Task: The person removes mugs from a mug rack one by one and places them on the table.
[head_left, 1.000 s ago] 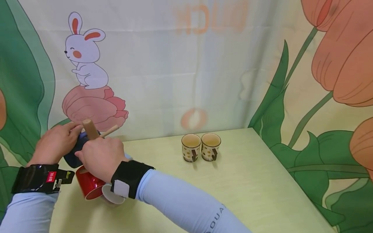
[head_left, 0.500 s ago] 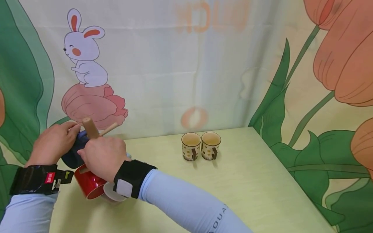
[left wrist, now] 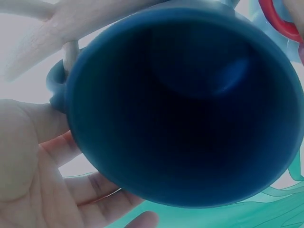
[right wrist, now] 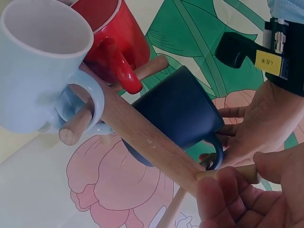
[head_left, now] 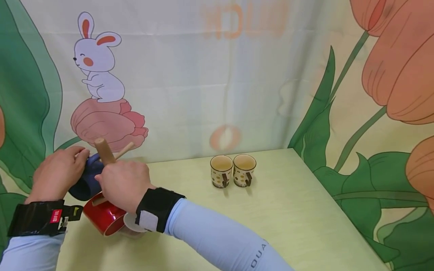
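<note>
Above table [head_left: 305, 210], holding blue mug [head_left: 85, 184] aslant, dark mouth [left wrist: 190, 118] toward left wrist [head_left: 45, 195], pinching handle [right wrist: 217, 152] with left fingers [left wrist: 90, 186], peg [right wrist: 244, 172] with right fingers [right wrist: 211, 194].

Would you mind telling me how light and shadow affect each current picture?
Head: a soft shadow darkens the table at lower left; left wrist: the dark blue mug's interior is nearly black except for a bluish glint, and the wooden rack looks washed out at upper left; right wrist: more even light, with the rack's brown colour clear.
</note>
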The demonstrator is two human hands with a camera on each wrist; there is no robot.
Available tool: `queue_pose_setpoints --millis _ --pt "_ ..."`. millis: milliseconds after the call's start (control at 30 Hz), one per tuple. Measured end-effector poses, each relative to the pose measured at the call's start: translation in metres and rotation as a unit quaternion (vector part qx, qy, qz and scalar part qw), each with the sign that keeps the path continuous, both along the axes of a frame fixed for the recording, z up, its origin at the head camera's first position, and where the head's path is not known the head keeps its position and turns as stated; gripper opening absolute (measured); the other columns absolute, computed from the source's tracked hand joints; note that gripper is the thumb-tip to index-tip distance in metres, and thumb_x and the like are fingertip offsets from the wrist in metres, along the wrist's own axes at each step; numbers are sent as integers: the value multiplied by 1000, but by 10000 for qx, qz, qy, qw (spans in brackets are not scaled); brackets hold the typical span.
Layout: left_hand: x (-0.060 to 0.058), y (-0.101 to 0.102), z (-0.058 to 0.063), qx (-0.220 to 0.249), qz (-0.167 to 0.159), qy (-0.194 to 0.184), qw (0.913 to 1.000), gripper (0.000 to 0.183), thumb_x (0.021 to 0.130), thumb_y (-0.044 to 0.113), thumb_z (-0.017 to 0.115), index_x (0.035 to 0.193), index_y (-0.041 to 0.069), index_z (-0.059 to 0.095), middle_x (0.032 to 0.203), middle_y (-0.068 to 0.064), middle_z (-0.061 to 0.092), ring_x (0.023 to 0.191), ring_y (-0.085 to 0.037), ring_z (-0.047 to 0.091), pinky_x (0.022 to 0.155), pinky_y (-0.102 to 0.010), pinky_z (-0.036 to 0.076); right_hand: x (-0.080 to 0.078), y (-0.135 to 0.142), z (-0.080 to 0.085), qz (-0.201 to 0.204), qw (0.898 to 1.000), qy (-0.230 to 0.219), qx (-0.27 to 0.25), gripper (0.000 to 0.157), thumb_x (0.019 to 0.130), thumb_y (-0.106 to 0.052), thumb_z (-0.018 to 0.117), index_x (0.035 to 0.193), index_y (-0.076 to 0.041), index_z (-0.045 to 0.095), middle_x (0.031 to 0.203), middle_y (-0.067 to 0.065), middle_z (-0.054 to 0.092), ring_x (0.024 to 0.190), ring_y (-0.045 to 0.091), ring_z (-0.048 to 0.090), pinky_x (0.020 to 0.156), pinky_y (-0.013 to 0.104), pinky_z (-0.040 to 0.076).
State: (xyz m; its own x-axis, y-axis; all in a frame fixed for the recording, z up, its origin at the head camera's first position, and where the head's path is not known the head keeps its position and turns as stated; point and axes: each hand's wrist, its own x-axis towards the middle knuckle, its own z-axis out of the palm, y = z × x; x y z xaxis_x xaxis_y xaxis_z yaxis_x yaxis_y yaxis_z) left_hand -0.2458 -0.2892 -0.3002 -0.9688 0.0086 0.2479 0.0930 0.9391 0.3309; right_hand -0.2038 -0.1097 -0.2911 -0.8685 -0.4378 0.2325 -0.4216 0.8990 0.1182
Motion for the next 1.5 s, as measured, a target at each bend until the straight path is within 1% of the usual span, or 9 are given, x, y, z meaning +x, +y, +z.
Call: queue_pose_setpoints --millis 133,267,333,500,633,867,1133,1367,1500 --pt "5 0 -2 27 165 92 9998 53 107 35 34 133 -8 49 121 -40 52 104 -57 49 77 -71 44 0 2 2 -1 10000 -64 -4 38 97 -60 46 83 -32 68 57 -10 52 49 7 49 40 21 38" --pt "8 0 -3 -5 400 83 9992 54 107 37 33 134 -8 48 122 -41 50 105 -57 47 79 -72 43 -1 6 3 29 10000 -23 -38 36 97 -59 48 86 -31 68 58 -10 52 47 6 48 40 21 37" --pt "10 1 -3 -20 446 116 9989 55 107 37 33 134 -8 48 122 -41 50 107 -57 47 81 -73 42 -2 8 4 72 10000 32 -40 36 97 -59 48 84 -31 67 57 -9 52 47 6 48 40 20 37" --pt "12 3 -5 -65 466 286 9985 52 107 35 36 131 -10 50 118 -41 51 105 -57 48 82 -72 42 -3 12 5 122 9999 42 -26 37 98 -57 49 82 -30 68 56 -9 51 47 6 48 40 19 36" --pt "14 3 -6 -98 477 355 9982 51 107 35 37 128 -10 51 115 -40 52 100 -55 50 76 -69 44 -4 15 5 63 9999 -132 -87 36 98 -57 49 82 -30 69 56 -8 50 48 7 48 41 19 36" --pt "18 4 -9 -53 482 462 9978 50 107 34 39 126 -9 52 113 -40 53 98 -54 50 74 -67 44 -8 20 5 28 9991 -287 -302 42 99 -54 48 69 -27 60 53 -8 51 46 6 49 40 21 36" --pt "26 5 -11 2 467 535 9975 51 107 36 40 124 -10 54 109 -39 53 96 -54 51 72 -66 44 -10 26 4 72 9987 -256 -427 45 100 -52 46 65 -25 57 50 -7 48 44 8 47 38 22 35" --pt "32 8 -13 30 442 716 9964 47 107 32 42 119 -10 56 106 -38 55 96 -55 52 73 -66 43 -12 29 6 -46 9969 -536 -575 43 97 -53 51 65 -25 58 51 -5 46 45 9 46 39 22 36" --pt "34 7 -16 117 435 754 9961 49 107 35 41 118 -11 57 105 -37 56 95 -54 52 72 -65 44 -14 30 7 -136 9967 -584 -549 40 92 -54 59 65 -25 59 51 -5 45 46 9 46 40 22 37"
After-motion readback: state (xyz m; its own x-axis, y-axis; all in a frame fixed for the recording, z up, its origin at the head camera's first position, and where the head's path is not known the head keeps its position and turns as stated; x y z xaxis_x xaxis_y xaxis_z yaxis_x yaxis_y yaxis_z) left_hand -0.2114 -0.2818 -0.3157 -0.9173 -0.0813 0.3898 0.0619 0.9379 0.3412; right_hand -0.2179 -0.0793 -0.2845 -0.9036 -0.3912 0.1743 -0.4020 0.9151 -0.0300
